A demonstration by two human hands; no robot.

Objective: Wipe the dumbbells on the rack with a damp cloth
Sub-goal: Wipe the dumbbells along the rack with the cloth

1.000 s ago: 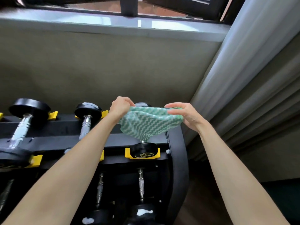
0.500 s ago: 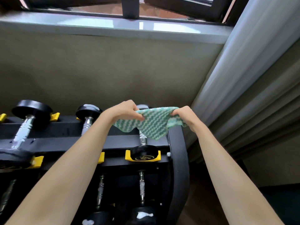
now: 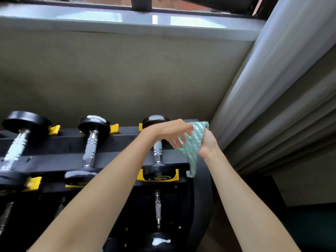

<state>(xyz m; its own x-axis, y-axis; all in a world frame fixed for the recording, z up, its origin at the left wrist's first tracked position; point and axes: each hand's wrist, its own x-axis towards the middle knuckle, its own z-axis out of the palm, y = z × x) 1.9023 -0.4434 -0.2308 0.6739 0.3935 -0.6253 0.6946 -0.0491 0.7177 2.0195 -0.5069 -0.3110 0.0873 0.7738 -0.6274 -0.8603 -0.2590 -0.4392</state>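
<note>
In the head view, the black metal rack with yellow plastic cradles runs across the lower left, standing against an olive-beige wall under a pale window sill. Three black-ended dumbbells with chrome knurled handles lie on its top tier: the left dumbbell, the middle dumbbell and the right dumbbell, each resting front and back in the yellow cradles. More dumbbells lie on the tier below, dim and partly hidden by the forearms.

The green-and-white zigzag patterned cloth is in the air at the right end of the rack, just beside the right dumbbell's handle and not touching any dumbbell that I can make out. The right hand is clenched around its upper part, with the rest hanging down in a narrow tail as far as the rack's right upright. The left hand reaches across above the right dumbbell, its fingers spread and loosely curled against the cloth's left edge; whether they pinch it or only brush it cannot be told.

Grey pleated curtains hang down the right side, near the right hand.
</note>
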